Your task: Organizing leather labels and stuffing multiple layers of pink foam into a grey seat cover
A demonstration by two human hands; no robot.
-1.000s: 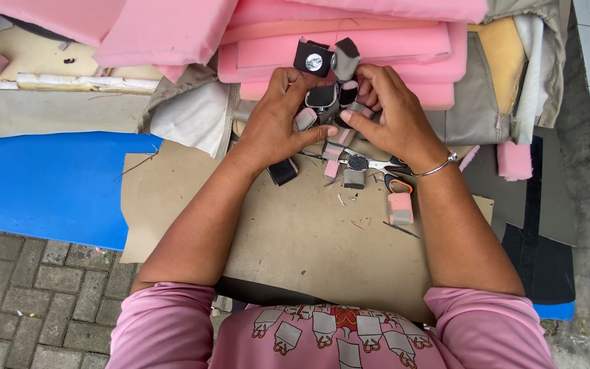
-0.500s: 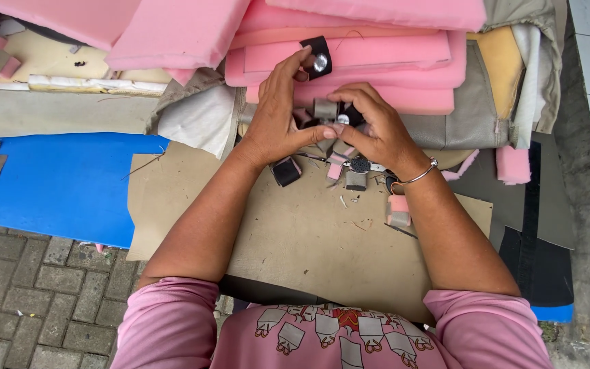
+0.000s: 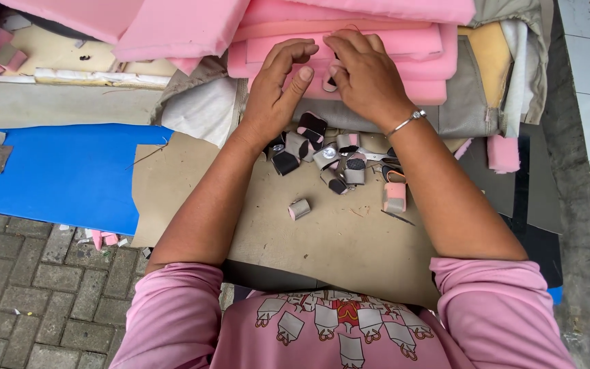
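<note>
Brown board surface [image 3: 349, 239] carries small rolled pieces [image 3: 339, 160] near stacked pink foam [image 3: 377, 41]. Left hand [image 3: 278, 92] rests open on foam; right hand [image 3: 367, 75] pinches a small piece [image 3: 329, 80], apparently pressing it; steady alignment seems needed.

Blue sheet [image 3: 69, 171] over grey paving bricks [image 3: 42, 301], cardboard sheet [image 3: 336, 239] beside it.

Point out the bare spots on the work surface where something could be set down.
Free: the blue sheet left of the left hand, and the brown board between the forearms, near the lone grey loop. Crowded: the small pieces below the right hand and pink foam.
</note>
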